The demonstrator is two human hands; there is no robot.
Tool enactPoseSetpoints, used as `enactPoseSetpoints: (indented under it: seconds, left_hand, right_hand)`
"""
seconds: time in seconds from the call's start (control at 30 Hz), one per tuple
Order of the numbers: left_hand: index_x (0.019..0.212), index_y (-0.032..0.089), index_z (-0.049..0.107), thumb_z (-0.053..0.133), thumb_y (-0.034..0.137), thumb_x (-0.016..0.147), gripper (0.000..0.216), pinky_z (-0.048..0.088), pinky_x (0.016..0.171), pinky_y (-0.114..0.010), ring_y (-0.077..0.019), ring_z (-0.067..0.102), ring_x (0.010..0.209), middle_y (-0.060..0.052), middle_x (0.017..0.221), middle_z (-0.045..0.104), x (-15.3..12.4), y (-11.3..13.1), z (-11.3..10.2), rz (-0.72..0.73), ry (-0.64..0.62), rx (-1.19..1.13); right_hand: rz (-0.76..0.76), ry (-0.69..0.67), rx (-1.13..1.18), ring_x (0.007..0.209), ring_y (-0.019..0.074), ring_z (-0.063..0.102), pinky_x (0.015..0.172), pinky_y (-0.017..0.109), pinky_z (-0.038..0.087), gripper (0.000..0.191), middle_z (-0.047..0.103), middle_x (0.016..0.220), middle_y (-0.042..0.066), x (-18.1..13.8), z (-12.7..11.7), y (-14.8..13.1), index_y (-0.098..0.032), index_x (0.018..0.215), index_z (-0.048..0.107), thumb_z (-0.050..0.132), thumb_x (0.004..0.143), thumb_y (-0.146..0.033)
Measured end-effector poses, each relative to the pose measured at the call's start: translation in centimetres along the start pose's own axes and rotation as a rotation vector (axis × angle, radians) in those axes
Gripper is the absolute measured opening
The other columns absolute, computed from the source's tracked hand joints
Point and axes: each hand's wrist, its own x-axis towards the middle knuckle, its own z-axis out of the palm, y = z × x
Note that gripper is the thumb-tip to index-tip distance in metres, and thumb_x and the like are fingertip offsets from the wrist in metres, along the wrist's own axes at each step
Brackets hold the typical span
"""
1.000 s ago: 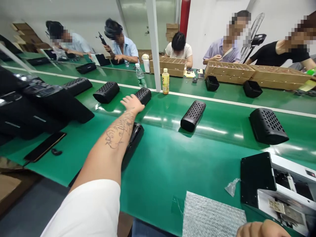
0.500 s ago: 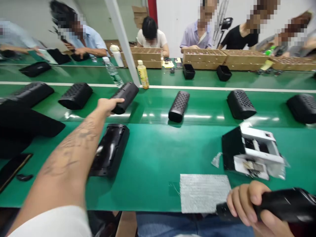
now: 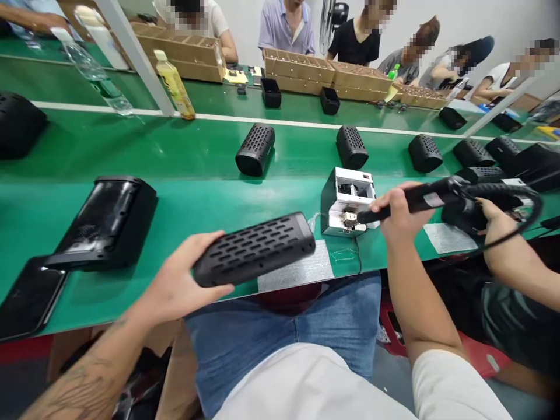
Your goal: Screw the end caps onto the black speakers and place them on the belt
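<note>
My left hand (image 3: 179, 280) is wrapped round one end of a black speaker housing (image 3: 258, 248), holding it tilted above the table's front edge with its slotted face up. My right hand (image 3: 402, 213) grips a black electric screwdriver (image 3: 433, 197) whose cable loops off to the right. The screwdriver's front end is at the open front of a small black-and-white screw feeder (image 3: 330, 207); whether the bit touches a screw cannot be seen. Beneath the held housing lies a grey-white foam sheet (image 3: 317, 268), partly covered by it.
A larger glossy black housing (image 3: 100, 224) and a flat dark panel (image 3: 32, 297) lie at left. Black speaker housings (image 3: 256, 149) line the green belt. Bottles (image 3: 175, 84) and cardboard boxes (image 3: 297, 73) stand beyond. A co-worker's hand (image 3: 494, 224) is close at right.
My left hand has brought the speaker housing from the belt toward me, turning it on its side. My right hand has carried the screwdriver forward to the screw feeder. The view has swung right.
</note>
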Motion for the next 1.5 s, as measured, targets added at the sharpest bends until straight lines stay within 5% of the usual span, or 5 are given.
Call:
enactPoseSetpoints:
  seconds: [0.33, 0.53, 0.7, 0.83, 1.5]
  left_hand:
    - [0.186, 0.045, 0.055, 0.100, 0.048, 0.091, 0.105, 0.074, 0.130, -0.064, -0.0472, 0.075, 0.159, -0.014, 0.174, 0.067, -1.2, 3.5, 10.3, 0.097, -0.145, -0.173]
    - [0.188, 0.034, 0.045, 0.104, 0.055, 0.088, 0.117, 0.051, 0.151, -0.073, -0.0492, 0.059, 0.176, -0.020, 0.184, 0.057, -2.2, 2.3, 12.4, 0.044, -0.069, -0.266]
    - [0.194, 0.036, 0.030, 0.107, 0.067, 0.090, 0.133, 0.051, 0.149, -0.074, -0.0488, 0.062, 0.176, -0.023, 0.188, 0.054, -3.0, 0.8, 14.6, 0.047, -0.010, -0.411]
    - [0.193, 0.034, 0.035, 0.108, 0.070, 0.089, 0.133, 0.055, 0.146, -0.072, -0.0488, 0.067, 0.172, -0.024, 0.186, 0.058, -3.1, 0.3, 15.3, 0.086, 0.028, -0.417]
    - [0.183, 0.029, 0.048, 0.112, 0.069, 0.082, 0.126, 0.060, 0.141, -0.070, -0.0505, 0.073, 0.163, -0.023, 0.176, 0.066, -3.0, 1.0, 14.9, 0.064, 0.064, -0.365]
  right_hand:
    - [0.060, -0.112, -0.028, 0.044, 0.0161, 0.062, 0.049, 0.033, 0.062, 0.054, 0.067, 0.061, -0.008, -0.9, -0.5, 1.9, -0.028, 0.096, 0.070, 0.107, 0.092, -0.068]
    - [0.041, -0.148, 0.129, 0.044, 0.0160, 0.064, 0.051, 0.032, 0.066, 0.038, 0.070, 0.063, -0.009, -2.8, -1.5, -3.8, -0.030, 0.103, 0.078, 0.108, 0.096, -0.053]
    - [0.061, -0.472, 0.315, 0.041, 0.0163, 0.063, 0.050, 0.034, 0.067, 0.022, 0.074, 0.066, -0.006, -5.5, -2.3, -9.2, -0.030, 0.114, 0.086, 0.097, 0.108, -0.048]
    - [0.068, -0.668, 0.363, 0.049, 0.0195, 0.074, 0.058, 0.037, 0.074, 0.016, 0.081, 0.073, -0.001, -6.5, -1.8, -9.5, -0.028, 0.121, 0.089, 0.095, 0.109, -0.037]
    - [0.123, -0.601, 0.319, 0.043, 0.0125, 0.066, 0.055, 0.027, 0.071, 0.033, 0.070, 0.062, -0.008, -8.0, 1.4, -7.8, -0.026, 0.091, 0.069, 0.100, 0.102, -0.026]
